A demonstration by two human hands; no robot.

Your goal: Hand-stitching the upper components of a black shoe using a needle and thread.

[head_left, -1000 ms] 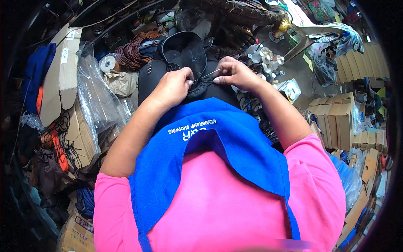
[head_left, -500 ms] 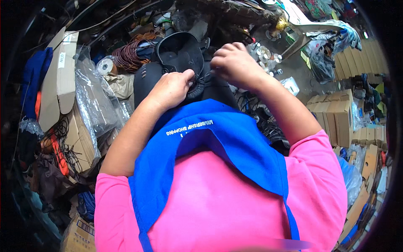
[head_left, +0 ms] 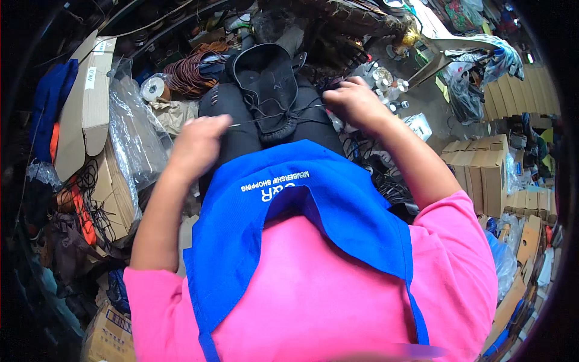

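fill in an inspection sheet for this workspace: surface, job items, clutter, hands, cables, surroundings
Surface: a lap in dark trousers, with a blue apron nearer the body.
Job items: black shoe on the lap, gathered seam at its near end; thin thread runs outward to both sides.
Clutter: spool, crumpled paper and clear plastic at left; bottles at right.
Left hand: closed on the thread, blurred.
Right hand: closed on the thread.
Cables: reddish-brown cord coil; dark tangled strands at left, type unclear.
Surroundings: cardboard boxes at right, plastic bag upper right.
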